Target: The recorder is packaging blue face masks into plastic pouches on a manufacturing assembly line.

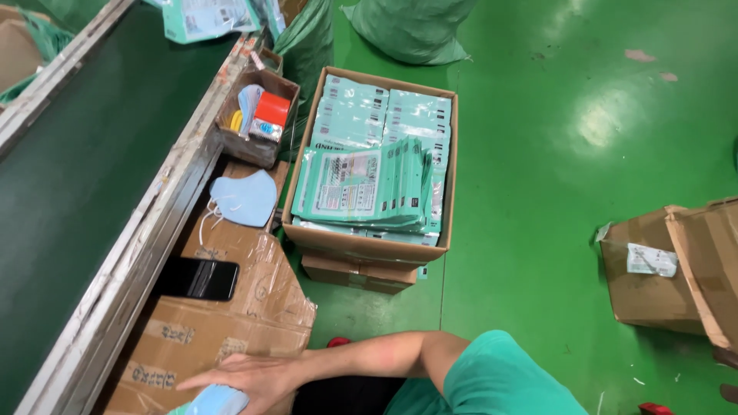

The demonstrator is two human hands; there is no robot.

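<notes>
While the view runs from the belt across to the bare floor, the entries stand as follows.

- Conveyor belt (77, 169): dark green, metal-edged, far left; a teal packet lies at its top end. Anything set near the edge could, I judge, slide off.
- Flattened cardboard boxes (231, 307): stacked beside the belt, serving as a work surface. A black phone (198, 278) lies on them close to the belt frame; a nudge could drop it into the gap.
- Loose blue face mask (244, 198): unpacked, straps trailing, resting on the cardboard; straps could snag.
- Small open box (257, 115): holds an orange-red item and blue masks.
- One hand (250, 378): fingers spread flat over a pale blue mask stack (219, 401) at the bottom edge, pressing rather than clasping. Which hand it is I cannot tell; the other is out of view. An unclasped stack could fan out.
- Open carton (369, 246): teal mask packets, the top layer leaning; it could spill onto the green floor (553, 154).
- Torn cartons (669, 277): far right.
</notes>
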